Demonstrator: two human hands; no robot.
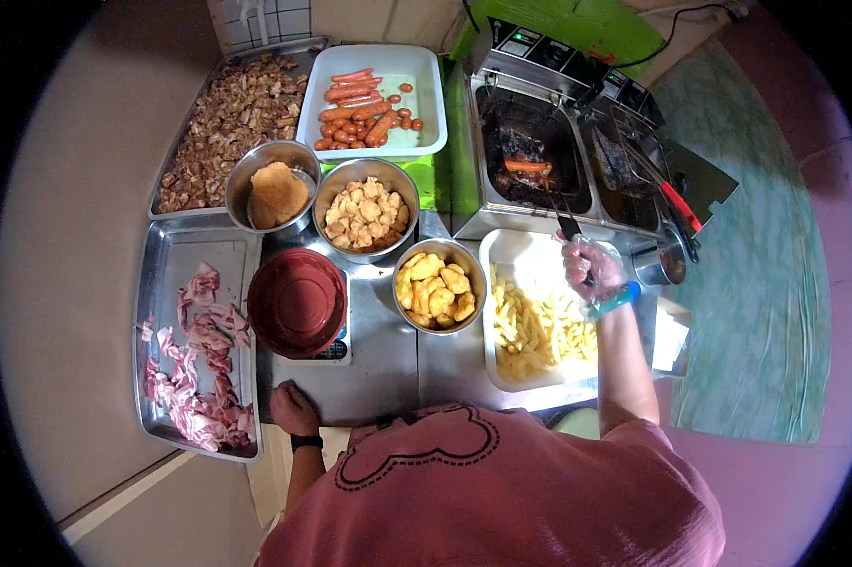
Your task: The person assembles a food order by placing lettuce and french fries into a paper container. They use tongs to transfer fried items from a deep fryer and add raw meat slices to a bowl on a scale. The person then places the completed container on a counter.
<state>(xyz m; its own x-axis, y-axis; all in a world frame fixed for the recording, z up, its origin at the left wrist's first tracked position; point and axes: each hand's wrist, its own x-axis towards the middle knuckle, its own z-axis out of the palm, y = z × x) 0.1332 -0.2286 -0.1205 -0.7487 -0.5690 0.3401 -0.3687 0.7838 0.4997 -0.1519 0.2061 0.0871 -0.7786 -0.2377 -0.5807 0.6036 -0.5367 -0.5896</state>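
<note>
Right hand (591,267), in a clear plastic glove with a teal band at the wrist: raised above the white rectangular tray of pale yellow fries (539,326), fingers closed round the handles of dark metal tongs (558,215); forearm stretched forward from the lower edge, wrist slightly cocked. Tongs angled away toward the left well of the twin-well steel deep fryer (534,156), tips close to an orange piece in the dark oil; whether the tips grip it, cannot tell. Fries tray set just beside the fryer's front edge, presumably for short reach. Left hand (293,408), bare, black watch strap at the wrist: laid palm-down on the near edge of the steel counter (378,364), fingers loosely curled, holding nothing, seemingly as a brace. Just ahead of it: empty dark red round bowl (297,302) standing on a small flat scale. Further stock grouped within arm's reach: steel bowl of golden nuggets (435,285), steel bowl of pale fried pieces (364,210), flat steel tray of pink sliced meat (197,340), white tray of sausages (374,99).
</note>
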